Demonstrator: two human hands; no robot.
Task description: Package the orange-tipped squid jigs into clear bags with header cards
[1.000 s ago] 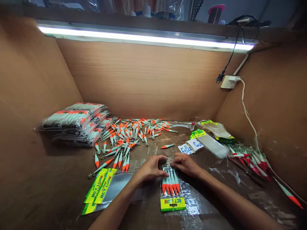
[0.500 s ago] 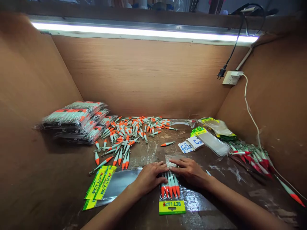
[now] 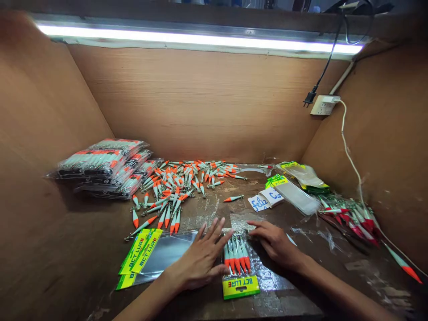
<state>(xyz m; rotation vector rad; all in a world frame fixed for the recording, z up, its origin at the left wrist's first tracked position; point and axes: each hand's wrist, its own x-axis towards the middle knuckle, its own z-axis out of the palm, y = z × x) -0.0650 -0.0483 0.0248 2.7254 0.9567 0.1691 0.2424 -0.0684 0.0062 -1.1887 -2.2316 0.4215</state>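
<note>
A clear packet of fishing lures [image 3: 236, 253] with pale bodies and orange tips lies flat before me, its yellow-green BCT LURE header towards me. My left hand [image 3: 205, 258] is open, fingers spread, along the packet's left side; the thumb is near the header and the fingertips reach past the upper left edge. At the upper right corner is my right hand [image 3: 276, 243], index finger stretched out, the others bent, holding nothing I can see. Empty header bags [image 3: 167, 254] lie fanned out left of my left hand. Many loose lures [image 3: 177, 183] are heaped further back.
Stacked lure packs [image 3: 96, 165] stand at the back left. On the right lie more header bags [image 3: 297, 198], a white card [image 3: 265, 199] and red-tipped lures [image 3: 351, 218]. A white cable [image 3: 344, 129] runs down from a wall socket [image 3: 323, 105]. Wooden panels enclose the table.
Both hands have come off the top of the packet and moved apart, left hand leftward with fingers spreading, right hand rightward. More of the lures now shows. The view has tilted slightly.
</note>
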